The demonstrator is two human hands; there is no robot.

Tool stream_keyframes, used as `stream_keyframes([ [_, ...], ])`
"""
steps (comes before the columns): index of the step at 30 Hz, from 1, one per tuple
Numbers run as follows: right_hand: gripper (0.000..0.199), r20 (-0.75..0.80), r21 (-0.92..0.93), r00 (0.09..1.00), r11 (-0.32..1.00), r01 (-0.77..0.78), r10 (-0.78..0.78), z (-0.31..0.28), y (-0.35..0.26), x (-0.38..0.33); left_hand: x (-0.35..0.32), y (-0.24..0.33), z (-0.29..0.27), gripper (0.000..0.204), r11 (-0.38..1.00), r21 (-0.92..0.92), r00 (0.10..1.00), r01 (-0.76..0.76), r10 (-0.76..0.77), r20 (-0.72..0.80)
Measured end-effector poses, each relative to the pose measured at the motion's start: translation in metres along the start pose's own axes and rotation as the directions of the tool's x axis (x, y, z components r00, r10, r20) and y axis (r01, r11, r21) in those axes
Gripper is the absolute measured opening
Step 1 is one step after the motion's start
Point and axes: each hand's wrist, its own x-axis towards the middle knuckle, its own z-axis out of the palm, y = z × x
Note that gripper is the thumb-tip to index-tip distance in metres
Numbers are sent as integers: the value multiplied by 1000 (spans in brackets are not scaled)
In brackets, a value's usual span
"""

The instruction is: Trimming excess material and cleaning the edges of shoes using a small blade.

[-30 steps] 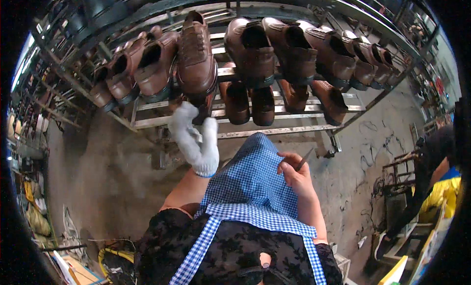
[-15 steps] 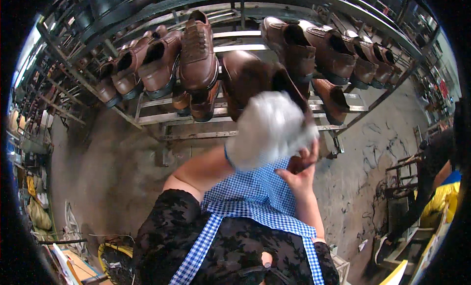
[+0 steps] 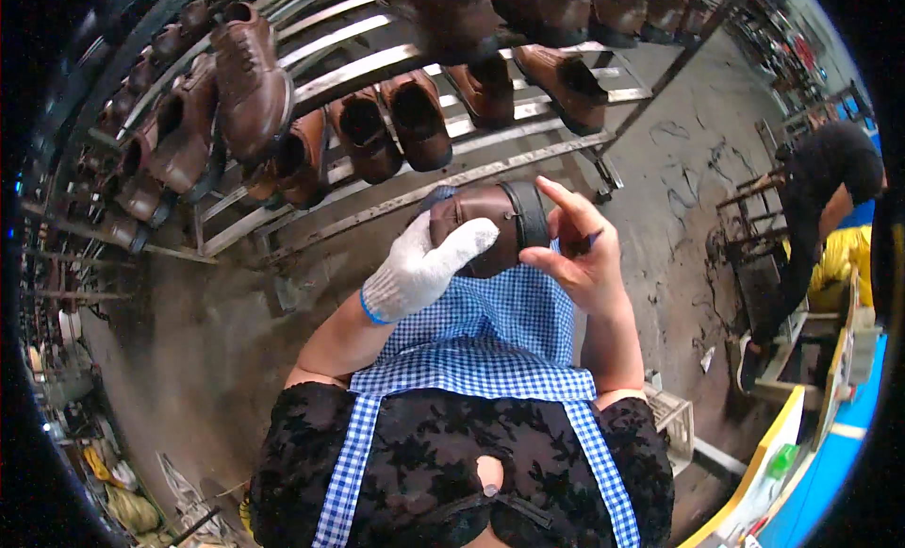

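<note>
A dark brown leather shoe (image 3: 490,204) with a black sole is held in front of my apron, lying on its side. My left hand (image 3: 424,265), in a white knit glove with a blue cuff edge, is closed around the upper, its thumb pressed along the near side. My bare right hand (image 3: 586,251) is at the sole end, thumb and index finger curved to either edge of the black sole. Its other fingers are bent and partly hidden. The shoe's far side is out of sight behind the glove.
A metal rack (image 3: 349,72) ahead bears several brown shoes on its tiers, one laced shoe (image 3: 250,86) standing out at left. At right, another person in dark clothes (image 3: 830,171) bends by a yellow bag (image 3: 839,265). A yellow-edged board (image 3: 764,463) juts in at the lower right.
The view has swung so the rack sits further left and higher. My gloved hand, blurred before while passing over the front, now grips the shoe lower, close to my apron, with the sole toward my right hand.
</note>
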Motion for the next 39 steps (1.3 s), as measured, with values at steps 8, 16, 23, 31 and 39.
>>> stream_keyframes([
  [8, 30, 39, -442, 919, 818, 368, -393, -3, -24, 2, -7, -20, 10, 34, 759, 577, 944, -304, 323, 72],
  [16, 17, -29, -397, 911, 841, 368, -412, 15, -7, 7, -9, -14, 16, 26, 921, 369, 984, -126, 162, -70],
  [23, 18, -173, -231, 899, 904, 361, -403, 21, 5, 3, -10, -23, 10, 30, 568, 703, 872, -429, 462, 158],
  [31, 13, -266, -187, 873, 911, 368, -408, 26, 18, -5, -9, -29, 13, 26, 790, 519, 936, -325, 348, 56],
  [39, 10, -276, 25, 921, 956, 294, -276, 31, 32, -10, -10, -29, 12, 26, 883, 455, 987, -115, 152, -46],
])
